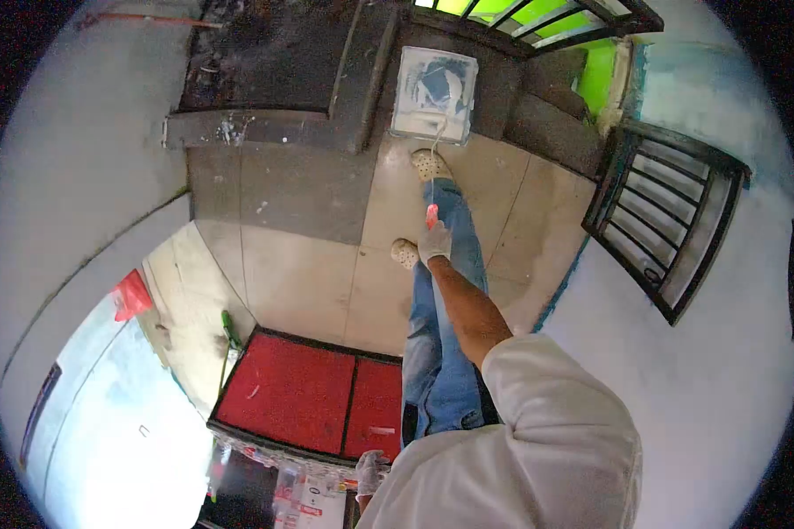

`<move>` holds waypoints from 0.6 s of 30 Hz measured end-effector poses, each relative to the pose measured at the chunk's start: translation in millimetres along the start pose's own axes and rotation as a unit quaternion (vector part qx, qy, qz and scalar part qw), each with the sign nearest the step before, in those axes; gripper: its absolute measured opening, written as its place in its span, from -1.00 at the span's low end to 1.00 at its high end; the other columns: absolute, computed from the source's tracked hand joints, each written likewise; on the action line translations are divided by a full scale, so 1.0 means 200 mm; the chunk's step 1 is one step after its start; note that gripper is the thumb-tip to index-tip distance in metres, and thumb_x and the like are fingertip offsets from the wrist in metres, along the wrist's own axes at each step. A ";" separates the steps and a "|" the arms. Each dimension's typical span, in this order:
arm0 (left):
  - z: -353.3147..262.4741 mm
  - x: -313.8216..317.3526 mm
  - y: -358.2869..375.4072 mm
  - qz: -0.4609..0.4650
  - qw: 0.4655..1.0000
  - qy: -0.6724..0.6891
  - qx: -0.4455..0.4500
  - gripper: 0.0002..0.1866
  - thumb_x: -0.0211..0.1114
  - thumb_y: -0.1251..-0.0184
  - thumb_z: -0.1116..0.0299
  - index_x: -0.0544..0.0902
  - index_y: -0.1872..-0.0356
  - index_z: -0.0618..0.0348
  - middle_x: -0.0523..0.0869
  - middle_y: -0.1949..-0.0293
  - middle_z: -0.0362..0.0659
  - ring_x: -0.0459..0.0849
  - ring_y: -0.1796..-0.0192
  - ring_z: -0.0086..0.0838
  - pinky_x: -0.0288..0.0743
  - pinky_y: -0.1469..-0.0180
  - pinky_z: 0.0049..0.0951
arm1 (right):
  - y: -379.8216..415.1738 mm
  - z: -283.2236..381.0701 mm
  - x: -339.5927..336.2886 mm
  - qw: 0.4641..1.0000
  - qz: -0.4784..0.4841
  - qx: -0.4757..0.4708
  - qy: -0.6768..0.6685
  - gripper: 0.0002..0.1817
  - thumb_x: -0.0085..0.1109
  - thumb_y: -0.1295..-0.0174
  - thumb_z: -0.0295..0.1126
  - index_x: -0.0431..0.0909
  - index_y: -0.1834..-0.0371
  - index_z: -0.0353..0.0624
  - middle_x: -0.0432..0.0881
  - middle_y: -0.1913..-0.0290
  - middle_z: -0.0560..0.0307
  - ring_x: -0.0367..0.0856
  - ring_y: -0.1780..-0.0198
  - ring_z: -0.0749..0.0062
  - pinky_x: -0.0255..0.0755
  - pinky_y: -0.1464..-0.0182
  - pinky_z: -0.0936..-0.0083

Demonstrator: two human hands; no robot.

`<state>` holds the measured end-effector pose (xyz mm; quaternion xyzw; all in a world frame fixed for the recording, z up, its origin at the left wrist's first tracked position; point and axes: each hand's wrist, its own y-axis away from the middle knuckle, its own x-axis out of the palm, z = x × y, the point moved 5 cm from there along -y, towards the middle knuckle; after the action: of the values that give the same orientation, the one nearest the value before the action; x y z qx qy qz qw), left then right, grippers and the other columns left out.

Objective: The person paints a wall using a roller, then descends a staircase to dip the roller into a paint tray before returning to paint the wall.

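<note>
In a pale glove, my right hand (435, 242) is closed around the red handle of a paint roller (432, 214). Its thin metal rod reaches forward to a white paint tray (406, 116) on the floor. The tray is smeared with white and grey-blue paint. Where the roller head ends and the paint begins is hard to make out. My left hand (370, 473), also gloved, hangs low beside my hip near the edge of a red-topped piece of furniture (287, 388). Its fingers are too small and partly hidden to read.
My clog-type shoes (430, 165) stand on beige floor tiles just behind the tray. A black metal grille (657, 207) projects from the right wall. A dark raised slab (265, 57) lies front left. A green-handled tool (229, 331) and a red bag (131, 296) are at left.
</note>
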<state>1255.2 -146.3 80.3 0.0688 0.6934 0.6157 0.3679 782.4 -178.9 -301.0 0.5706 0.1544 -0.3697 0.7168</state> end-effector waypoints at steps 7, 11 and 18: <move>-0.30 0.11 0.08 0.021 0.999 -0.041 0.000 -0.73 0.09 -0.37 0.21 0.62 0.18 0.19 0.70 0.42 -0.07 0.64 0.50 -0.44 0.52 0.45 -0.42 | -0.24 0.16 -0.15 0.999 0.027 -0.019 0.034 -0.52 -0.07 -0.29 0.01 0.55 0.09 -0.22 0.63 0.20 -0.27 0.62 0.15 -0.12 0.50 0.14 0.11; -0.42 0.18 0.09 0.049 0.996 -0.061 0.045 -0.69 0.09 -0.38 0.16 0.62 0.17 0.20 0.70 0.41 -0.08 0.63 0.50 -0.45 0.50 0.48 -0.44 | -0.52 0.29 -0.29 0.993 -0.050 0.026 -0.105 -0.37 -0.26 -0.35 0.15 0.64 0.24 -0.19 0.65 0.23 -0.26 0.65 0.13 -0.07 0.50 0.22 0.11; -0.64 0.37 0.15 0.088 0.994 -0.041 0.046 -0.66 0.12 -0.37 0.07 0.64 0.22 0.15 0.71 0.39 -0.19 0.58 0.53 -0.62 0.34 0.57 -0.63 | -0.68 0.35 -0.34 0.999 -0.028 0.019 -0.002 -0.50 -0.28 -0.38 0.01 0.56 0.12 -0.15 0.64 0.17 -0.22 0.65 0.13 -0.04 0.50 0.18 0.11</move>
<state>1115.1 -200.6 71.1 0.1714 0.6965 0.6097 0.3372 626.7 -230.5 -331.9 0.5791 0.1622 -0.3932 0.6955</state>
